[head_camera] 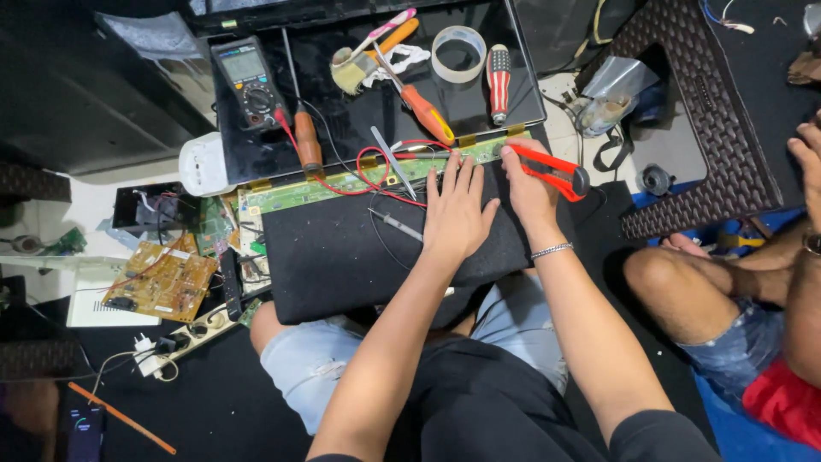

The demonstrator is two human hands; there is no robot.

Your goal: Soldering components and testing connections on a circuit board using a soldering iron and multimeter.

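My left hand (pixel 457 205) lies flat, fingers spread, on a black foam pad (pixel 342 257) across my lap, fingertips at the edge of a long green circuit strip (pixel 342 181). My right hand (pixel 528 188) grips a red utility knife (pixel 552 168) with its tip at the strip's right end. Red and black probe leads (pixel 376 178) loop over the strip beside my left fingers. The strip runs along the lower edge of a black glossy panel (pixel 342 111).
On the panel lie a multimeter (pixel 248 81), screwdrivers (pixel 423 107), a brush (pixel 352 68), a tape roll (pixel 458 53). Loose circuit boards (pixel 162 278) and a power strip (pixel 184 338) sit at left. Another person's legs (pixel 710 299) and a dark woven stool (pixel 710 111) are at right.
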